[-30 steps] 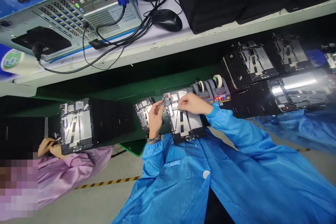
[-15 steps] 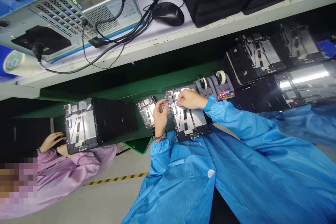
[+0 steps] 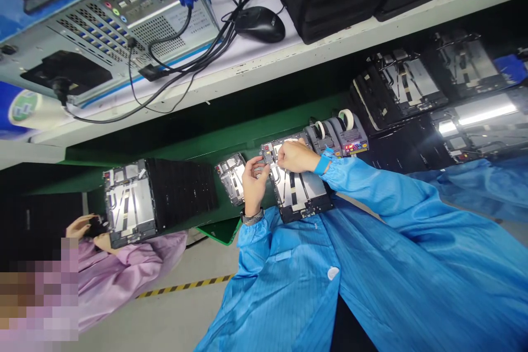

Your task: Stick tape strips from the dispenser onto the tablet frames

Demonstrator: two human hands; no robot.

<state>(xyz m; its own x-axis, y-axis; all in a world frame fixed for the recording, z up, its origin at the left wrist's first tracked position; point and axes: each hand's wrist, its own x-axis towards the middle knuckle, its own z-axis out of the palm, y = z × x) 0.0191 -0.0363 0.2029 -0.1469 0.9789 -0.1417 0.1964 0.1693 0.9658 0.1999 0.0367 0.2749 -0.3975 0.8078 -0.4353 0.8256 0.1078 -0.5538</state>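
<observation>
The disassembled tablet frame (image 3: 299,190) lies on the green bench (image 3: 247,146), its long axis running away from the person, its far end under the right hand (image 3: 295,157) — nearer than the left hand (image 3: 254,184), which stands at its edge. Both sets of fingers (image 3: 260,164) draw narrow at the far corner — whether they pinch some small part, I cannot tell. A smaller frame (image 3: 230,177) sits just left, tape dispensers (image 3: 350,140) just beyond.
</observation>
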